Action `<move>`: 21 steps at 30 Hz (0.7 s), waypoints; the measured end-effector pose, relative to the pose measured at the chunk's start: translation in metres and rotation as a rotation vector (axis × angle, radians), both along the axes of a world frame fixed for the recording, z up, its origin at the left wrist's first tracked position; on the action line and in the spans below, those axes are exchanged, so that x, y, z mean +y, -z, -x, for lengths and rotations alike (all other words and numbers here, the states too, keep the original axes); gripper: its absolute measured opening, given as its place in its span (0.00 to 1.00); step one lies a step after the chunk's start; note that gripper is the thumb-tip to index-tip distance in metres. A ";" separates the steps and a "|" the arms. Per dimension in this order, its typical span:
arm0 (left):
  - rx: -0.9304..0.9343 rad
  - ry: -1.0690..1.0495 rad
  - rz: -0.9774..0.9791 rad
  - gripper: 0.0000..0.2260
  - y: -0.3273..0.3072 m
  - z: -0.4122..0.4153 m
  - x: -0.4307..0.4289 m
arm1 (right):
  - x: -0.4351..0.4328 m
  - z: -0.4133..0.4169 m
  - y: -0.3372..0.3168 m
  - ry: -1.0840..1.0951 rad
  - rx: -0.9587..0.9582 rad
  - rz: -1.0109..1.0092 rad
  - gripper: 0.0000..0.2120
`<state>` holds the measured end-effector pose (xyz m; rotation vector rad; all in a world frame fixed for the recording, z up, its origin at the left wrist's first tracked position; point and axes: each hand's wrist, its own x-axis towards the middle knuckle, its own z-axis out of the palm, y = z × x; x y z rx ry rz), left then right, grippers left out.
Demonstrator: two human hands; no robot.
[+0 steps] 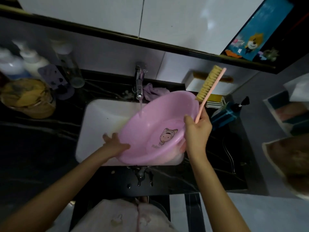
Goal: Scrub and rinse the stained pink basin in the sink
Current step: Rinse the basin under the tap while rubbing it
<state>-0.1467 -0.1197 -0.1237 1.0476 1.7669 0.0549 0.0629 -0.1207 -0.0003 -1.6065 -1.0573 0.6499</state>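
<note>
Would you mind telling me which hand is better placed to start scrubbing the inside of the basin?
Right. The right hand grips the brush by its handle, bristles raised just beyond the basin rim, while the left hand is busy supporting the tilted basin under the running tap.
</note>
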 end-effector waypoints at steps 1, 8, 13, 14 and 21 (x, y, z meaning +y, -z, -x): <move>-0.126 -0.112 0.047 0.34 0.000 0.007 -0.003 | -0.006 0.001 0.005 0.009 0.015 -0.018 0.26; -0.309 -0.287 -0.015 0.06 -0.009 0.049 0.002 | -0.029 -0.019 0.033 -0.080 -0.013 0.163 0.31; -0.145 -0.264 -0.078 0.11 -0.023 0.073 0.022 | -0.011 -0.040 0.078 0.003 0.222 0.483 0.35; -0.130 -0.235 -0.105 0.09 -0.031 0.076 0.028 | -0.009 -0.042 0.086 0.020 0.250 0.560 0.34; -0.138 -0.310 -0.244 0.08 -0.066 0.084 0.063 | -0.012 -0.035 0.109 -0.051 0.342 0.700 0.18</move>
